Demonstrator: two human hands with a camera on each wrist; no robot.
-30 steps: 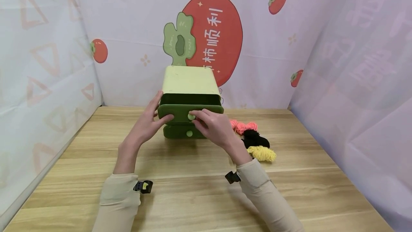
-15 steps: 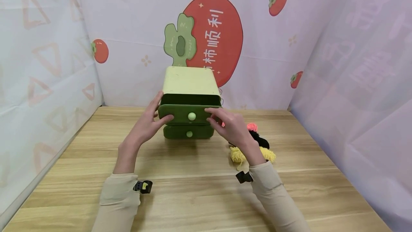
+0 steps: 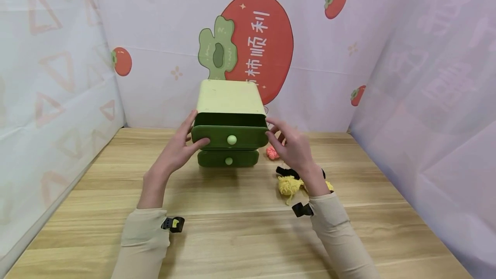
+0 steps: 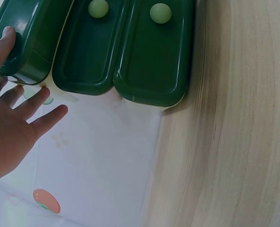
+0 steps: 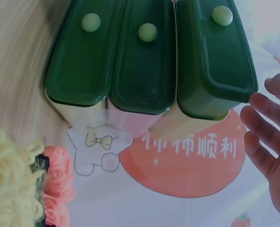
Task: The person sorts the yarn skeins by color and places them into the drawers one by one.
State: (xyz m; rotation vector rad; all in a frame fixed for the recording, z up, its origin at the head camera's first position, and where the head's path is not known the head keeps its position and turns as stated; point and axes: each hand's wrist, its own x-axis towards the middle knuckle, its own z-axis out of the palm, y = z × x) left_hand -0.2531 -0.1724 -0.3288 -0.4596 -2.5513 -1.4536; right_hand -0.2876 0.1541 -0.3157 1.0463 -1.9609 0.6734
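A small chest of drawers [image 3: 230, 96] with a cream top stands on the table. Its green top drawer [image 3: 211, 137] is pulled partway out, and the dark inside shows behind the drawer front. My left hand [image 3: 172, 152] rests against the left end, thumb on the drawer front and fingers spread along the side. Beside the drawer's right end is my right hand [image 3: 293, 147], its fingers loosely bent around the corner with nothing held; contact there is hard to tell. In the right wrist view, two lower drawers [image 5: 80, 61] with round pale knobs are shut.
Right of the chest lie skeins of pink yarn [image 3: 272, 153], black yarn [image 3: 287, 172] and yellow yarn [image 3: 288, 185], partly hidden by the right arm. A printed cloth backdrop [image 3: 155, 94] stands behind the wooden table [image 3: 224, 231].
My right hand has let go of the top drawer's knob and slid right along the drawer front to its right end. The left hand and the pulled-out drawer stay in place.
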